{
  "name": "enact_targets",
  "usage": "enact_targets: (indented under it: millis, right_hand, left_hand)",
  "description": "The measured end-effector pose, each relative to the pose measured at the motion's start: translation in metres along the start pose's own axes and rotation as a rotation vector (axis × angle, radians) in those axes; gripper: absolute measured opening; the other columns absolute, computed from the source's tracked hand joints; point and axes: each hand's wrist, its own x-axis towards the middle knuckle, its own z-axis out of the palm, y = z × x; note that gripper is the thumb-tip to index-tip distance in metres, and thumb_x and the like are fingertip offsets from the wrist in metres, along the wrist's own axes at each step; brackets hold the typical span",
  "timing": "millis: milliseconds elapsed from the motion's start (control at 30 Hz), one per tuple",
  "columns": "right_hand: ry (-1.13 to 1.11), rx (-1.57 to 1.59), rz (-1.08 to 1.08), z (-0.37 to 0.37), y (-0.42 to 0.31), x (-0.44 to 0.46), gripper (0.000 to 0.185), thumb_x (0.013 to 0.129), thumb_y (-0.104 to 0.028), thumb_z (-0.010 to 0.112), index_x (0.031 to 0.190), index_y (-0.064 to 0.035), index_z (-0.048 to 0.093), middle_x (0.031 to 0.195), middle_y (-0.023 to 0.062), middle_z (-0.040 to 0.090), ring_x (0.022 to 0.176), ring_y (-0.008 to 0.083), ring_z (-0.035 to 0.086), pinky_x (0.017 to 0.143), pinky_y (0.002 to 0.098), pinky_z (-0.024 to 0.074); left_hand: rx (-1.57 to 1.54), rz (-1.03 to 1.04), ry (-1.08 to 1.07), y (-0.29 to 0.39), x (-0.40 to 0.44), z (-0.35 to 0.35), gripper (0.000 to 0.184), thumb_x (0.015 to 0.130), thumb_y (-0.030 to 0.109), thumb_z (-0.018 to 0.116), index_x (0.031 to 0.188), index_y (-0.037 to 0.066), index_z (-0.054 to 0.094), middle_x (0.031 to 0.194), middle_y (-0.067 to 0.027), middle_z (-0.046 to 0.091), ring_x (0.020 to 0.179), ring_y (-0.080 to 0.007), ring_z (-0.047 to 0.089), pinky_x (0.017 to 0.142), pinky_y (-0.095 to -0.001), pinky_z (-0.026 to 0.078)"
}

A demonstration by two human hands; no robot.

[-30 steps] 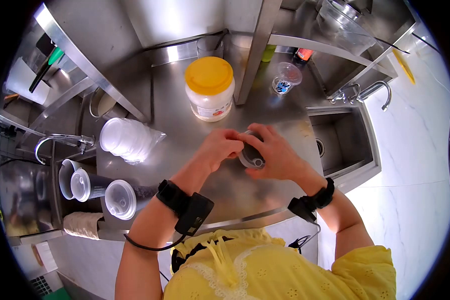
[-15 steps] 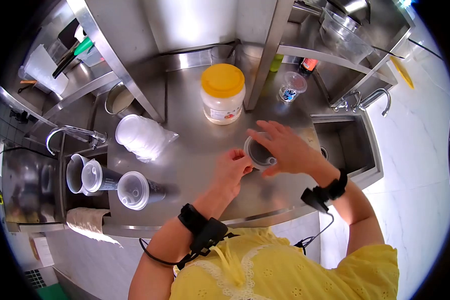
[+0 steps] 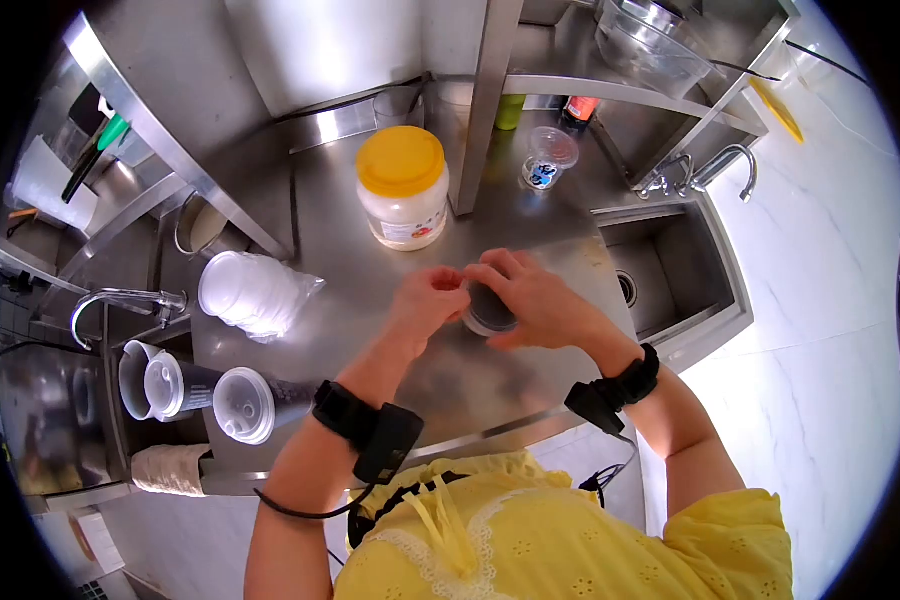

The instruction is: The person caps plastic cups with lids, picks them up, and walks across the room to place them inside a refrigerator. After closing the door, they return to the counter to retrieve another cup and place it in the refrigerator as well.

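Steel counter (image 3: 350, 375) beside sink (image 3: 675, 270); right hand (image 3: 535, 308) grasps lid (image 3: 489, 308), left hand (image 3: 423, 308) alongside.

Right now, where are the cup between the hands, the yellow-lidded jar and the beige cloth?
Cup (image 3: 491, 310): head view, on its visible top.
Yellow-lidded jar (image 3: 404, 209): head view, on its body, below the lid.
Beige cloth (image 3: 169, 470): head view, near its middle.

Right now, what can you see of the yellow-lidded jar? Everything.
The jar is large and rounded, apparently clear plastic, with pale contents. A broad yellow lid sits on top; how tight, I can't tell. A label with a red mark faces the camera. It stands upright on the steel counter, left of a steel post in the picture, beyond the left hand and right hand; neither touches it.
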Motion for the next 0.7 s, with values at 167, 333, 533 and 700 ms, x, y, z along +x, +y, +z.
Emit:
enact_targets:
  millis: [167, 333, 533, 700]
  right_hand:
    - [-0.093, 0.056, -0.076, -0.008, 0.003, 0.005, 0.076, 0.052, -0.017, 0.073, 0.12, -0.0151, 0.041, 0.114, 0.009, 0.042, 0.107, 0.0311, 0.041, 0.086, 0.0386, 0.0412]
    - [-0.165, 0.039, -0.197, -0.011, 0.011, 0.008, 0.077, 0.05, -0.017, 0.073, 0.12, -0.0154, 0.041, 0.117, 0.0081, 0.042, 0.11, 0.0319, 0.04, 0.088, 0.0372, 0.0399]
    - [-0.122, -0.329, -0.122, -0.029, -0.008, -0.001, 0.084, 0.055, -0.024, 0.076, 0.127, -0.0119, 0.034, 0.127, 0.013, 0.036, 0.119, 0.0336, 0.034, 0.093, 0.0405, 0.0356]
    - [-0.093, -0.126, 0.185, -0.004, -0.018, -0.011, 0.088, 0.057, -0.029, 0.078, 0.129, -0.0101, 0.031, 0.127, 0.017, 0.033, 0.116, 0.0378, 0.035, 0.092, 0.041, 0.0376]
  left_hand:
    - [-0.077, -0.135, -0.067, 0.001, -0.005, -0.003, 0.012, 0.069, 0.002, 0.058, 0.08, 0.001, 0.058, 0.069, -0.0012, 0.055, 0.058, -0.0091, 0.05, 0.053, -0.0208, 0.041]
    - [-0.297, -0.158, -0.076, -0.016, -0.022, 0.002, 0.008, 0.069, 0.002, 0.06, 0.076, 0.004, 0.056, 0.068, -0.0015, 0.054, 0.059, -0.01, 0.051, 0.056, -0.0208, 0.042]
    - [-0.452, -0.101, 0.105, -0.031, -0.047, 0.026, 0.011, 0.071, 0.003, 0.062, 0.08, 0.003, 0.055, 0.071, -0.0023, 0.055, 0.063, -0.0112, 0.053, 0.06, -0.0209, 0.044]
    - [-0.495, -0.086, 0.174, -0.039, -0.055, 0.038, 0.012, 0.073, 0.004, 0.06, 0.084, 0.002, 0.056, 0.072, -0.0028, 0.056, 0.067, -0.0115, 0.055, 0.062, -0.0218, 0.045]
